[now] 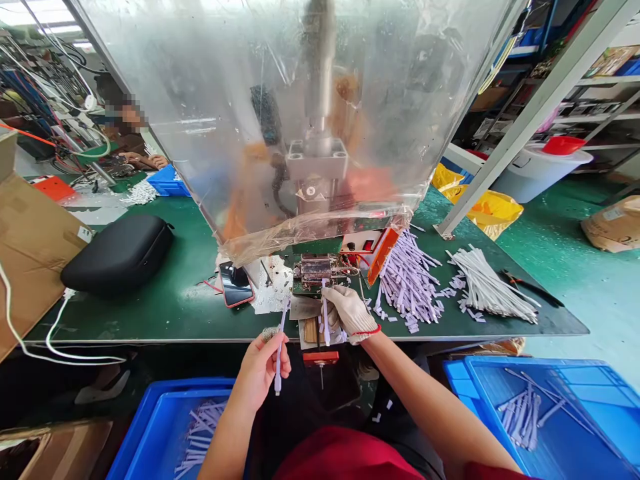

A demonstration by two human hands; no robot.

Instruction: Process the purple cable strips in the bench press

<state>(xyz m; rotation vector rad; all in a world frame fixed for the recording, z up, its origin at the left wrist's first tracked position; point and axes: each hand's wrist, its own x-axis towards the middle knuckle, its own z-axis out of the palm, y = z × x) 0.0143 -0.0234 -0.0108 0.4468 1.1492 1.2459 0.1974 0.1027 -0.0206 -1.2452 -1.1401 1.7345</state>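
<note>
My left hand (265, 363), bare but for a covering on one finger, pinches a thin pale-purple strip (281, 353) upright at the table's front edge. In a white knit glove, my right hand (350, 310) grips another pale-purple strip (326, 320), whose far end reaches the small metal fixture (316, 268) of the press. Whether that end sits inside the fixture or only touches it, I cannot tell. Above the fixture, the press head (317, 160) shows hazily behind a clear plastic shield (400, 100).
Right of the fixture lie a heap of purple strips (407, 280), white strips (483, 283) and pliers (533, 288). A phone (236, 285) and black case (120, 250) are on the left. Blue bins (150, 427) flank me below. A co-worker's hands (145, 160) show at far left.
</note>
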